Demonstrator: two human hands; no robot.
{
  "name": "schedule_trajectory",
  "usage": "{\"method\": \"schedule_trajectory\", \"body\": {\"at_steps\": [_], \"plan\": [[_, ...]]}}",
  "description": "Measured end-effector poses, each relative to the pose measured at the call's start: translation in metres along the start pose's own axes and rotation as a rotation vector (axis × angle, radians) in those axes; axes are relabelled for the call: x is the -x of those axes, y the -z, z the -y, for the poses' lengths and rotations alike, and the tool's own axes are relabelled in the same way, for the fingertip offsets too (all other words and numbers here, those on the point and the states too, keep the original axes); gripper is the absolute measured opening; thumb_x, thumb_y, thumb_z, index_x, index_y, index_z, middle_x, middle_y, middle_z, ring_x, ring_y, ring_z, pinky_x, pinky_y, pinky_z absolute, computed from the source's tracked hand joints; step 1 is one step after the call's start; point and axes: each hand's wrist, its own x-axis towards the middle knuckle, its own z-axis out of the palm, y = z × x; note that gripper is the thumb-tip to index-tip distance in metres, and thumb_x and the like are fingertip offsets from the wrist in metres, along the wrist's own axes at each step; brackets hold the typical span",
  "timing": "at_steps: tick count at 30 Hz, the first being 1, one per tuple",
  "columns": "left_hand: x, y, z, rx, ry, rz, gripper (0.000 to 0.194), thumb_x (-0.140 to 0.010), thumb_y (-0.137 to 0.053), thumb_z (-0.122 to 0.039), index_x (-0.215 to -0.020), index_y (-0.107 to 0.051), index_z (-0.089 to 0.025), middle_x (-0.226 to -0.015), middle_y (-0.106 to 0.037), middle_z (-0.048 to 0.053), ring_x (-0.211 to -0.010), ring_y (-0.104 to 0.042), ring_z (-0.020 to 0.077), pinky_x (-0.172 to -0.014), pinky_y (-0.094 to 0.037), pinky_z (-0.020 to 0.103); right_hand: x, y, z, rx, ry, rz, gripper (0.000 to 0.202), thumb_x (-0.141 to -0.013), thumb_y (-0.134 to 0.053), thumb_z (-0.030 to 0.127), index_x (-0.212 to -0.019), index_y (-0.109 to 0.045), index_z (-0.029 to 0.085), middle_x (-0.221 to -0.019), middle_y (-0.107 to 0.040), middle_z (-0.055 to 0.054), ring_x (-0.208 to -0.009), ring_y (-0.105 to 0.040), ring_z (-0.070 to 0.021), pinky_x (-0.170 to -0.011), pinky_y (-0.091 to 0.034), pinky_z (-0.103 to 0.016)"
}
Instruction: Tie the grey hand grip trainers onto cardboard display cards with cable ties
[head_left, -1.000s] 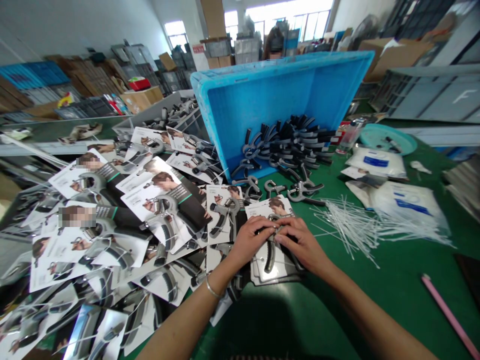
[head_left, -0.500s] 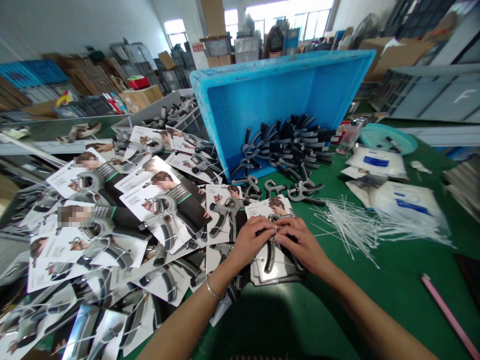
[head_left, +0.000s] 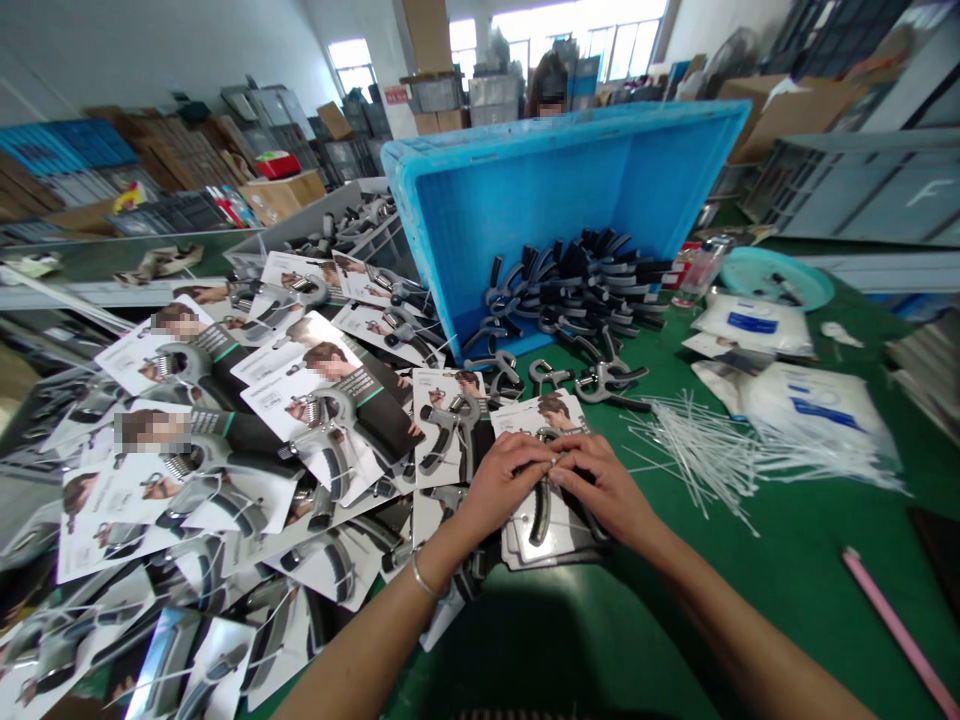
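The left hand (head_left: 510, 475) and the right hand (head_left: 604, 480) meet at the upper part of a spring hand exerciser (head_left: 538, 522), with the fingertips of both hands drawn together. A small pale piece shows at the meeting point; whether the fingers are clamped on it or on the exerciser cannot be told. The exerciser lies directly beneath the grip, on a stack of printed cards (head_left: 564, 542), its handles pointing toward the wearer. A bracelet (head_left: 424, 578) encircles the left wrist.

Left of the grip: a broad, overlapping pile of carded exercisers (head_left: 330, 430), tied with thin white strips. Its nearest cards lie just beside the left hand.

Beyond the grip: loose exercisers (head_left: 600, 378) on the green table (head_left: 675, 620), then a blue crate (head_left: 525, 200) tipped toward the wearer, with further exercisers (head_left: 592, 280) heaped inside. A gray bin (head_left: 371, 235) of similar parts stands beyond and to the left.

Right of the grip: a spread of white cable ties (head_left: 694, 450), followed by clear bags (head_left: 821, 415) with blue markings. A turquoise tray (head_left: 739, 275) sits behind the bags. A pink rod (head_left: 896, 630) lies well apart from the grip, nearer the wearer
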Motion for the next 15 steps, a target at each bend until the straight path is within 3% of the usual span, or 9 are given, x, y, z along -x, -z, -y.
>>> {"method": "schedule_trajectory", "body": {"at_steps": [4, 10, 15], "plan": [[-0.0016, 0.0034, -0.0033, 0.056, 0.046, 0.037, 0.018, -0.092, -0.059, -0.028, -0.102, -0.073, -0.023, -0.101, -0.068, 0.006, -0.101, -0.06, 0.0206, -0.097, -0.044, 0.036, -0.0014, -0.0019, 0.0012, -0.028, -0.039, -0.035, 0.018, -0.093, -0.058, 0.033, -0.082, -0.067, 0.024, -0.105, -0.066, -0.005, -0.105, -0.055, -0.0238, -0.095, -0.039, -0.043], [-0.006, -0.0005, -0.0048, 0.101, 0.155, -0.041, 0.014, -0.089, -0.062, -0.031, -0.087, -0.071, -0.02, -0.087, -0.068, 0.003, -0.089, -0.062, 0.0188, -0.088, -0.047, 0.031, -0.0003, 0.0015, 0.0016, 0.022, 0.021, 0.01, 0.012, -0.092, -0.059, 0.03, -0.083, -0.063, 0.024, -0.111, -0.064, -0.005, -0.11, -0.055, -0.0246, -0.096, -0.039, -0.043], [-0.0042, -0.0025, -0.0089, 0.065, 0.117, -0.039, 0.009, -0.088, -0.063, -0.025, -0.087, -0.07, -0.02, -0.09, -0.068, 0.003, -0.093, -0.061, 0.0195, -0.091, -0.045, 0.032, 0.0025, 0.0008, 0.0024, 0.016, 0.037, -0.016, 0.013, -0.093, -0.057, 0.028, -0.081, -0.06, 0.024, -0.109, -0.064, -0.005, -0.108, -0.054, -0.0243, -0.094, -0.04, -0.042]]}}
